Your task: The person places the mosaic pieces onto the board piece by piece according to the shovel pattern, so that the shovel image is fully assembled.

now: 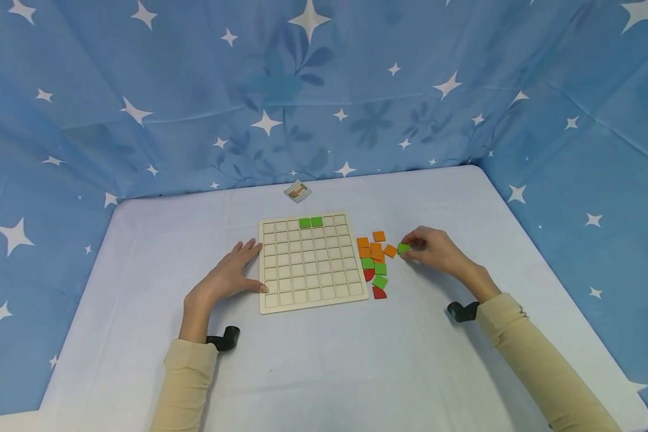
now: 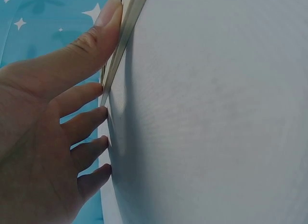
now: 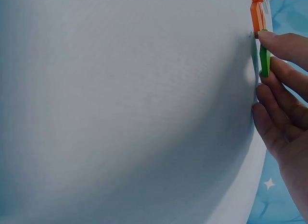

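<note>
Green tile (image 1: 404,248) between right-hand fingers (image 3: 290,76)

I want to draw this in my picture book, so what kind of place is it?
Probably a little play corner for puzzles. A blue starry curtain hangs around a white table, and a gridded board lies there with colourful tiles beside it.

Left hand (image 1: 228,275) touches a pale grid board (image 1: 306,270) holding two green tiles (image 1: 316,222); right hand (image 1: 436,248) pinches a green square (image 1: 404,248) beside scattered orange, green and red pieces (image 1: 376,247).
</note>
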`<action>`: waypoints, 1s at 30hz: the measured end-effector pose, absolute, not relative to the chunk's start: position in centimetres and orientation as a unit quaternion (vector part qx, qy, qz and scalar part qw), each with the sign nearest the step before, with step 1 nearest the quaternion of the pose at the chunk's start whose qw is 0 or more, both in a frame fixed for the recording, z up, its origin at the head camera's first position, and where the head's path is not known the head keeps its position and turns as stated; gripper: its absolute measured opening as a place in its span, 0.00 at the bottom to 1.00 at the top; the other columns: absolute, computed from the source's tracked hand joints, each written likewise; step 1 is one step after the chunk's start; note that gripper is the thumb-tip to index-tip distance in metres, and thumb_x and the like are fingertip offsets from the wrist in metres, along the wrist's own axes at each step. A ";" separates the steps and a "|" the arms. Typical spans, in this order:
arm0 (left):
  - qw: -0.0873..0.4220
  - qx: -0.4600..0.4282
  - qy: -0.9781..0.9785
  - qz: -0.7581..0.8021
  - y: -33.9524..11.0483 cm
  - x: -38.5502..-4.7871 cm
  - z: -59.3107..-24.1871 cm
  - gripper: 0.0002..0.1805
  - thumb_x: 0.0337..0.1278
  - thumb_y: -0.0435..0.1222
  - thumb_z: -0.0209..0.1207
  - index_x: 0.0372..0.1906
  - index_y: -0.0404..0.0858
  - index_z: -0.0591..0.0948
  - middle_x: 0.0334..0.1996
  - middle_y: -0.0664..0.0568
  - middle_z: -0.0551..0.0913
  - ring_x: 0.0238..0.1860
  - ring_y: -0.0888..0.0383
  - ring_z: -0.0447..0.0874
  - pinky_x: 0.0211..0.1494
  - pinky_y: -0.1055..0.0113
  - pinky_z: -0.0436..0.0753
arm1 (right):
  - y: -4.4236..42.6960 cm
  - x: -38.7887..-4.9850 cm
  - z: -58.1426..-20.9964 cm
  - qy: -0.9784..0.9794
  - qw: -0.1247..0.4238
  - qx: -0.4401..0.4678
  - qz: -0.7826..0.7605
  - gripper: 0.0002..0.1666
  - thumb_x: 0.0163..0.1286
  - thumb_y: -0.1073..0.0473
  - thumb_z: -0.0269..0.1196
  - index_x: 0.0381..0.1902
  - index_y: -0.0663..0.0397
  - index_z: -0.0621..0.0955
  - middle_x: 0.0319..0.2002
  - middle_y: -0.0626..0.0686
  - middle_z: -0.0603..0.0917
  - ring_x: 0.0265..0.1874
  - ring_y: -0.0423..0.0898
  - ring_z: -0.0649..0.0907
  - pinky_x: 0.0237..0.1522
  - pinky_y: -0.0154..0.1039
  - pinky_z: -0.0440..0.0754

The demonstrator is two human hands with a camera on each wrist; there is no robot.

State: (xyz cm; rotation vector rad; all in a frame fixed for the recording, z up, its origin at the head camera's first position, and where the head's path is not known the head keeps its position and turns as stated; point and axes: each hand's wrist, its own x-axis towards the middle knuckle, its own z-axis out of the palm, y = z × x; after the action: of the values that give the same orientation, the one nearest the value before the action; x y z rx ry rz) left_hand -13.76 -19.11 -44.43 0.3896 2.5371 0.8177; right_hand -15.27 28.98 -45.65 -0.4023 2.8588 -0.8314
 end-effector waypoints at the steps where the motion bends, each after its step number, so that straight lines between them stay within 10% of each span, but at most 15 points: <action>1: 0.223 0.141 0.918 0.296 -19.1 -13.8 -44.4 0.60 0.51 0.47 0.76 0.83 0.37 0.53 0.84 0.40 0.45 0.83 0.36 0.34 0.80 0.31 0.46 | 28.9 -15.3 -45.6 0.949 0.068 -0.134 -0.277 0.17 0.65 0.62 0.73 0.50 0.62 0.86 0.46 0.58 0.86 0.44 0.53 0.81 0.52 0.51 0.84; 30: 0.216 0.139 0.920 0.297 -19.1 -13.7 -44.6 0.59 0.51 0.46 0.77 0.83 0.37 0.54 0.84 0.41 0.45 0.84 0.37 0.35 0.80 0.32 0.46 | 26.6 -17.7 -44.8 0.941 0.070 -0.153 -0.295 0.17 0.67 0.61 0.72 0.52 0.59 0.86 0.47 0.56 0.86 0.47 0.54 0.83 0.56 0.55 0.84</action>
State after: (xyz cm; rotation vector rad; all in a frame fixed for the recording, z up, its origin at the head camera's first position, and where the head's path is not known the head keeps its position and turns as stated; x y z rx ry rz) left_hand -13.75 -19.12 -44.64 0.3859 2.5491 0.8234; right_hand -17.70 26.62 -44.77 -0.4597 2.8309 -0.8865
